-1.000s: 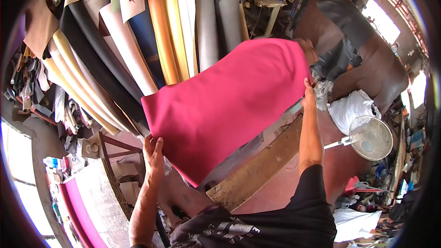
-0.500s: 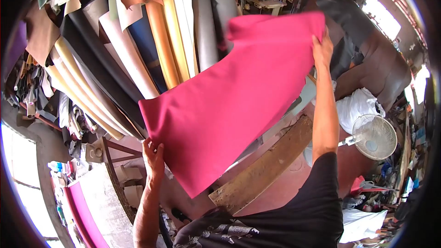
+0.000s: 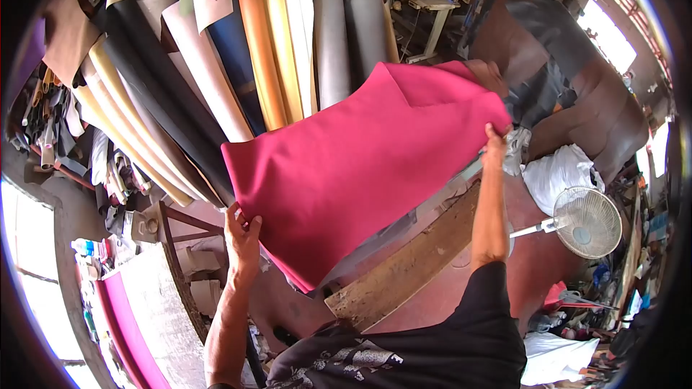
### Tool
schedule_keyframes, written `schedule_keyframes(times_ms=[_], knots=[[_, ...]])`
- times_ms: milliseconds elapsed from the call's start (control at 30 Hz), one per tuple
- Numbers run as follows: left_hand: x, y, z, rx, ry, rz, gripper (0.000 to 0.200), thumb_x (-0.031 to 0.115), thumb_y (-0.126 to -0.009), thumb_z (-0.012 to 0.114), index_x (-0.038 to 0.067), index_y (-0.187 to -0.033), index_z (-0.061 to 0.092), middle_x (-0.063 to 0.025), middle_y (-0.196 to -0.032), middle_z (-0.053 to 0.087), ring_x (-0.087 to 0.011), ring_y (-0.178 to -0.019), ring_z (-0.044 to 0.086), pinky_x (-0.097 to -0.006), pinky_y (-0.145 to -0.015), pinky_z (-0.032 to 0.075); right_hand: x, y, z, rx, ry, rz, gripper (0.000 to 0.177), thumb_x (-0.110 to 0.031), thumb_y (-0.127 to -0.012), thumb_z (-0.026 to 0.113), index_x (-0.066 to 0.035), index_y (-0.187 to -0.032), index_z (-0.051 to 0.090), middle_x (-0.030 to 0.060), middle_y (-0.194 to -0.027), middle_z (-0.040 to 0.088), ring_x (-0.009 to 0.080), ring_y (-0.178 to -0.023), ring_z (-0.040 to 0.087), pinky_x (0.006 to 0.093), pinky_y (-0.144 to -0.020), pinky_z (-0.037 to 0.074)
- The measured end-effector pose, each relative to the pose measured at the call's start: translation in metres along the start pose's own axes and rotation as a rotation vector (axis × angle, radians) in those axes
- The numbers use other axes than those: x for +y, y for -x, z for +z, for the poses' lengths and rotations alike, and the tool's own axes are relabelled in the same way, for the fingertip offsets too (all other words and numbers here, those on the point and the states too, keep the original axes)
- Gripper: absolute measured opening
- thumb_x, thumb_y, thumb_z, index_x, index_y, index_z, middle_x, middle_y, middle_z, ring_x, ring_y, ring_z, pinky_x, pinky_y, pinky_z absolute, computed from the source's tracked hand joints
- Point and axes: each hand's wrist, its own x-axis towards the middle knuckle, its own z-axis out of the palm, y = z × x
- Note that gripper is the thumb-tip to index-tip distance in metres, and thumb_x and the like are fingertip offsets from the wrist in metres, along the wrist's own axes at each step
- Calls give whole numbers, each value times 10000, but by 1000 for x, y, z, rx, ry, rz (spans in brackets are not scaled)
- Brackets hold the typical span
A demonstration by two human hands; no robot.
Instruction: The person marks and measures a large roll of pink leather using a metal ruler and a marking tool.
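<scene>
A large crimson-pink sheet of leather-like material (image 3: 360, 166) is stretched out in the air in front of me. My left hand (image 3: 243, 236) grips its near left edge between thumb and fingers. At the right edge my right hand (image 3: 495, 142) is closed on the sheet, thumb on top and the other fingers mostly hidden. The far side of the sheet is folded over on itself, and its lower left corner hangs down. A narrow wooden board (image 3: 404, 270) lies below the sheet, partly covered by it.
Long rolls of material (image 3: 267, 57) in many colours lean behind the sheet. On the right are a white fan (image 3: 587, 223), a white sack (image 3: 562, 173) and dark brown hides (image 3: 598, 101). At lower left stands a pale worktop (image 3: 162, 317) with a pink roll (image 3: 122, 324) beside it.
My right hand has come down and nearer with its edge of the sheet. The far part of the sheet has dropped and folded over. My left hand stays at the left edge.
</scene>
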Motion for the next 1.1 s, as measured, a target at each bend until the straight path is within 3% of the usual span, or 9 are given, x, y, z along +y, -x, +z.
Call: schedule_keyframes(times_ms=[100,200,300,367,433,467,667,900,1100], knots=[[38,4,0,16,93,-5,502,-9,-902,582,-22,-1362,380,-159,-1089,658,-195,-966,637,-292,-852,505,-46,-12,4,-4,73,-459,601,-166,-829,764,-19,-1354,512,74,-1205,652,171,-859,637,297,-707,514],[22,6,-4,-5,57,-48,520,-14,-896,594,-25,-1370,380,-169,-1106,659,-198,-962,643,-294,-851,512,-33,-16,-10,-6,404,-269,549,-170,-818,770,31,-1283,557,136,-1226,649,248,-1002,644,357,-901,484],[-20,2,-7,-19,-56,-72,511,36,-906,594,-36,-1363,377,-181,-1106,661,-203,-980,643,-300,-875,507,-3,13,-10,366,1182,-347,422,-184,-842,730,14,-1194,608,221,-1117,657,390,-991,647,427,-885,496],[-18,4,-1,18,-34,-59,523,59,-910,596,-27,-1370,364,-179,-1105,661,-201,-975,641,-303,-868,509,25,2,-9,73,472,-416,436,-203,-872,699,-32,-1254,577,169,-1204,611,371,-1016,637,460,-872,506],[-19,3,-3,1,-52,-71,536,60,-909,598,-19,-1379,352,-179,-1110,660,-201,-977,642,-304,-864,511,27,14,1,-160,648,-527,440,-173,-880,672,-61,-1290,556,129,-1292,548,361,-1066,602,475,-883,506],[-19,3,-3,-9,-60,-75,542,60,-909,599,-14,-1383,347,-180,-1112,659,-201,-978,642,-305,-862,512,0,43,26,-252,1177,-613,442,-134,-873,660,-67,-1296,551,117,-1338,509,361,-1104,573,475,-902,500],[-16,3,-5,-26,-59,-92,553,56,-909,596,-2,-1393,334,-185,-1108,658,-208,-977,647,-313,-852,519,-19,90,91,-339,1224,-1010,486,-13,-765,635,-85,-1244,601,65,-1293,552,341,-1157,512,427,-957,460],[-1,4,-2,-37,-82,-116,558,72,-916,599,2,-1398,326,-188,-1103,658,-219,-974,651,-324,-857,525,-41,-53,148,-237,1251,-1001,704,-19,-816,536,-184,-1480,367,91,-1510,382,373,-1328,414,519,-1060,396],[-3,6,1,4,21,-121,576,48,-932,588,7,-1427,295,-185,-1165,627,-231,-1047,628,-325,-887,516,-61,33,177,-522,1586,-590,709,-60,-842,512,-256,-1499,333,112,-1478,437,339,-1327,446,478,-1097,374]])
